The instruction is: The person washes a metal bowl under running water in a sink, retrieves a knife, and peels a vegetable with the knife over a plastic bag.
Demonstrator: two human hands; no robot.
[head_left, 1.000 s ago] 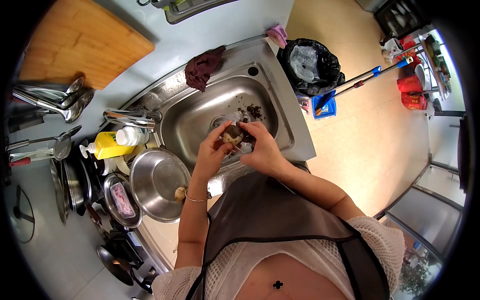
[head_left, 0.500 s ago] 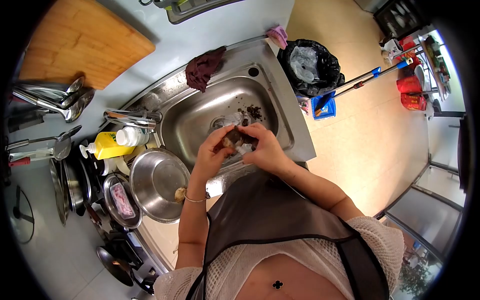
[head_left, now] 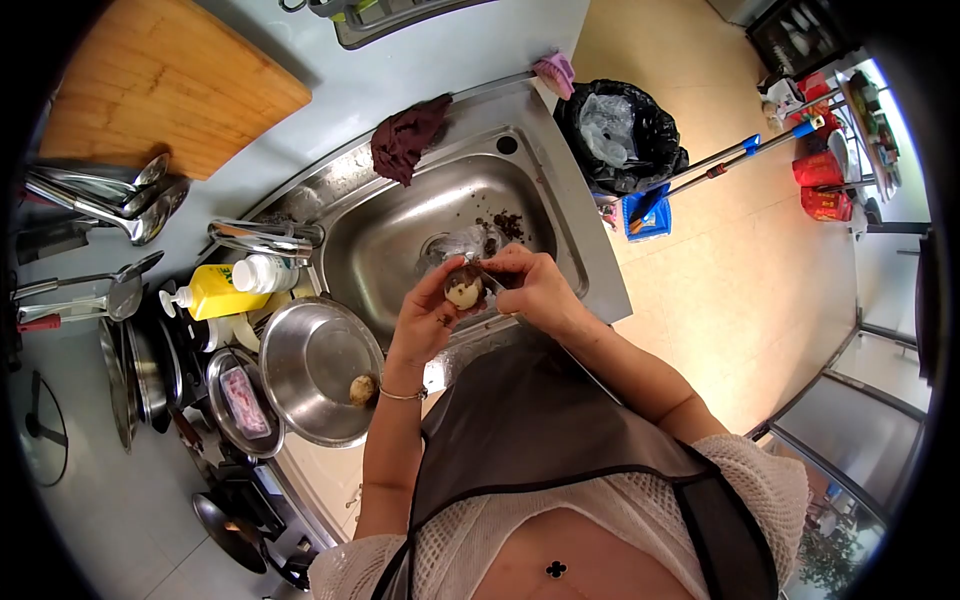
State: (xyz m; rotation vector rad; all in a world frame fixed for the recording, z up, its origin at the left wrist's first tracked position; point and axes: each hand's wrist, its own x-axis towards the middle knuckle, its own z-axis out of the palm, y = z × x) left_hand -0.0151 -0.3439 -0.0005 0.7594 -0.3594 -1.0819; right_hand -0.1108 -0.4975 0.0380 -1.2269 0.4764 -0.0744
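Note:
Over the near side of the steel sink [head_left: 385,230], my left hand [head_left: 427,318] has its fingers wrapped round a round, partly peeled item [head_left: 463,291], pale on its near face with dark skin elsewhere. My right hand [head_left: 537,293] is closed beside it, its fingertips at the item's right edge; a thin piece shows there, too small to name. Beneath the hands lies crumpled clear plastic [head_left: 468,243], and dark scraps [head_left: 508,224] are scattered in the basin. One pale, round item [head_left: 363,390] rests in the steel bowl [head_left: 315,350], left of my left wrist.
A faucet [head_left: 262,238], yellow bottle [head_left: 215,291] and white bottle [head_left: 262,272] stand left of the sink. A maroon cloth [head_left: 408,140] hangs over its back rim. A black-lined bin [head_left: 650,150] is on the right. A tray of pink food [head_left: 245,402] sits beyond the bowl.
The held item has turned, showing more of its pale face. Both hands have shifted slightly, my right wrist a little to the right. The item in the bowl is now fully uncovered by my left wrist.

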